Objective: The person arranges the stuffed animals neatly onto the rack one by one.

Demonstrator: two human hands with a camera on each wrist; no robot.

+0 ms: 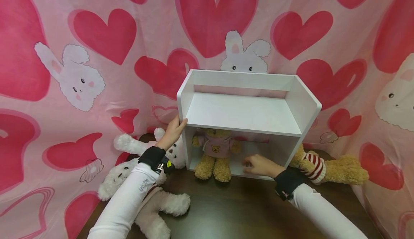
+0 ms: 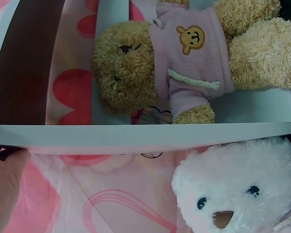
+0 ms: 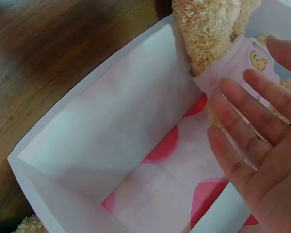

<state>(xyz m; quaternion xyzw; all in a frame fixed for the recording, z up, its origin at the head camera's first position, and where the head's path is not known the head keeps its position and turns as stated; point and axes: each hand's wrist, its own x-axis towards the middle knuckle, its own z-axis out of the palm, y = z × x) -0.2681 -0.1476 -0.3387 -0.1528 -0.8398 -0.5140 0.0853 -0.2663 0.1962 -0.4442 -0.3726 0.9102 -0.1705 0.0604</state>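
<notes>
A white two-tier shelf (image 1: 242, 111) stands on the dark table. My left hand (image 1: 173, 133) grips the front edge of its left side panel, about level with the middle board; in the left wrist view the hand (image 2: 7, 187) shows at that panel's edge. Inside the lower compartment, toward the left, sits a tan teddy bear (image 1: 216, 151) in a pink hoodie, its legs over the front edge. The middle board hides its head from the head view. My right hand (image 1: 262, 165) is just right of this bear, at the lower compartment's opening, fingers apart and holding nothing in the right wrist view.
White plush toys, one a bear (image 2: 233, 187), lie left of the shelf, partly under my left arm. Right of the shelf, a tan plush bear (image 1: 323, 167) in a red-striped sweater lies on the table (image 1: 233, 210). A pink heart-print cloth (image 1: 155, 27) hangs behind.
</notes>
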